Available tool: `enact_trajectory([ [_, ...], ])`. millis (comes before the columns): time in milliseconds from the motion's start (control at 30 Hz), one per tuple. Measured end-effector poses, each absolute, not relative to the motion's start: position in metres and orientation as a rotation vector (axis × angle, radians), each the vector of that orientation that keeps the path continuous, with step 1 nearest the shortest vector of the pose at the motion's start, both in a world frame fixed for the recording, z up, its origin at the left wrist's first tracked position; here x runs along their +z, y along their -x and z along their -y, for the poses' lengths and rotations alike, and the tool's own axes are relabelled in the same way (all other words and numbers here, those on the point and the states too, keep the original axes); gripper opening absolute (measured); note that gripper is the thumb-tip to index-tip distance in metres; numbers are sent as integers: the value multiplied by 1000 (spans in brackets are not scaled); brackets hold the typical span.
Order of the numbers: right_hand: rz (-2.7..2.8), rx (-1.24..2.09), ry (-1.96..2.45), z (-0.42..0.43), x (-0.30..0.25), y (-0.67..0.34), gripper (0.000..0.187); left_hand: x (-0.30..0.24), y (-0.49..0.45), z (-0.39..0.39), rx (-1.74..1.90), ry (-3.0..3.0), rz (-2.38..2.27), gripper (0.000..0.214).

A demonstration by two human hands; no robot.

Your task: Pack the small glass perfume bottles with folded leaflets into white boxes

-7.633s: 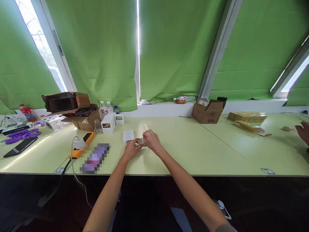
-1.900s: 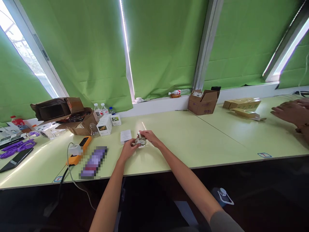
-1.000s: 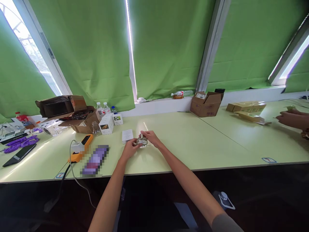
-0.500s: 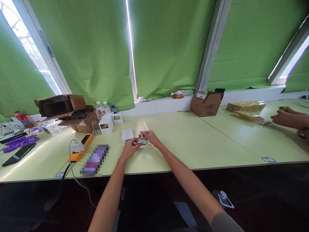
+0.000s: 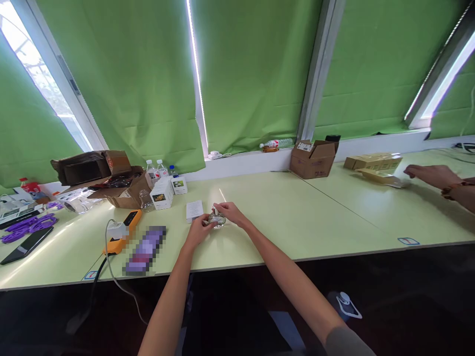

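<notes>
A small round glass bottle [image 5: 215,218] with a silver top rests on the pale green table [image 5: 282,217]. My left hand [image 5: 198,228] grips its left side with curled fingers. On the bottle's right side and top, the fingers of my right hand [image 5: 230,212] pinch it. A small white box [image 5: 194,210] lies flat just left of my hands.
To the left are an orange device with a white plug [image 5: 120,228], white boxes [image 5: 162,193], open cardboard boxes [image 5: 122,188], water bottles and a phone [image 5: 22,244]. A cardboard box [image 5: 312,158] sits at the back. Another person's hand [image 5: 432,175] reaches near flat cartons [image 5: 373,163] on the right.
My hands stay on the bottle, which now leans a little lower toward the table. The other person's hand at the right has moved further onto the table.
</notes>
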State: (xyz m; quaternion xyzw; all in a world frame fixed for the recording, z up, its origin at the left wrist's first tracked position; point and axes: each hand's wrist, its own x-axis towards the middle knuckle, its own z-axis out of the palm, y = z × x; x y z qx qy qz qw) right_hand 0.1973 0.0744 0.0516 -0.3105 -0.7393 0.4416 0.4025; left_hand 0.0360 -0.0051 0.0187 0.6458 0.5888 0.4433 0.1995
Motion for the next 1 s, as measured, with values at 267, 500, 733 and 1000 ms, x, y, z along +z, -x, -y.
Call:
enact_trajectory([
  [267, 2117, 1146, 632, -87, 42, -204, 31, 15, -34, 3, 1330, -1790, -1616, 38],
  [500, 2134, 864, 854, -100, 35, -205, 22, 15, -24, 1, 1622, -1749, -2040, 23],
  [733, 2011, 603, 1212, -110, 35, -217, 18, 8, -15, -3, 1520, -1760, -2498, 36],
  [1000, 1941, 409, 1509, -113, 39, -227, 21, -6, -12, -6, 1241, -1695, -2412, 70],
])
